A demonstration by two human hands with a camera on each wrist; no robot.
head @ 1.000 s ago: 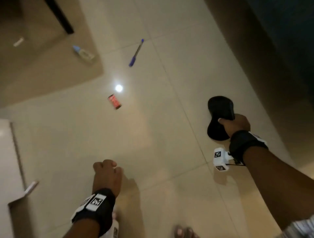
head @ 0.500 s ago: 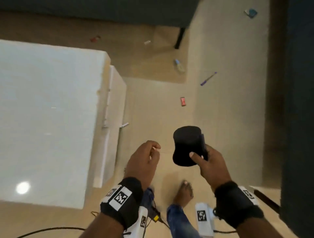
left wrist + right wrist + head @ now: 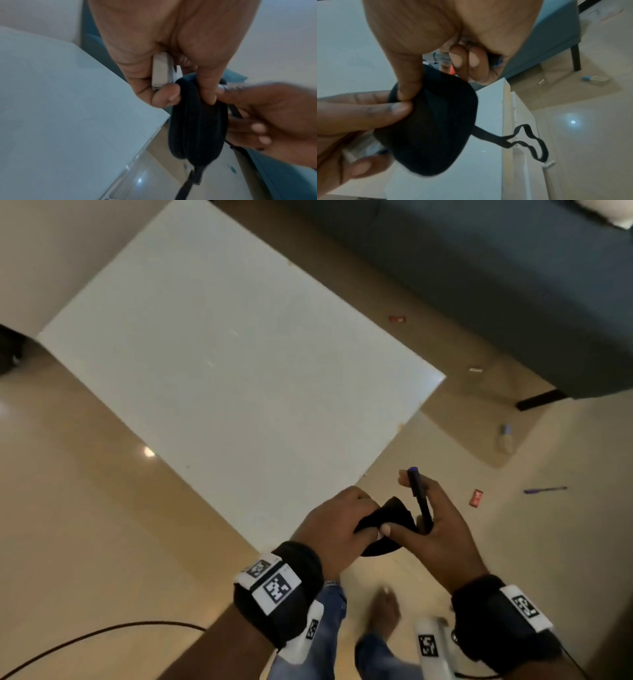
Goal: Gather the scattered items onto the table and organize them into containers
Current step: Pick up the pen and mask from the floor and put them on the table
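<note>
Two hands: both pinch black eye mask (image 3: pixel 390 517) beside white table (image 3: pixel 222 364).
Left hand (image 3: pixel 334 523): also holds white block (image 3: pixel 161 70).
Right hand (image 3: pixel 433 530): also holds dark pen (image 3: pixel 419 498).

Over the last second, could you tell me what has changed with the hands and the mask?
The right hand lifted the mask off the floor to beside the table; the left hand has now pinched it too. The right hand grips a pen alongside. The floor pen has not moved.
</note>
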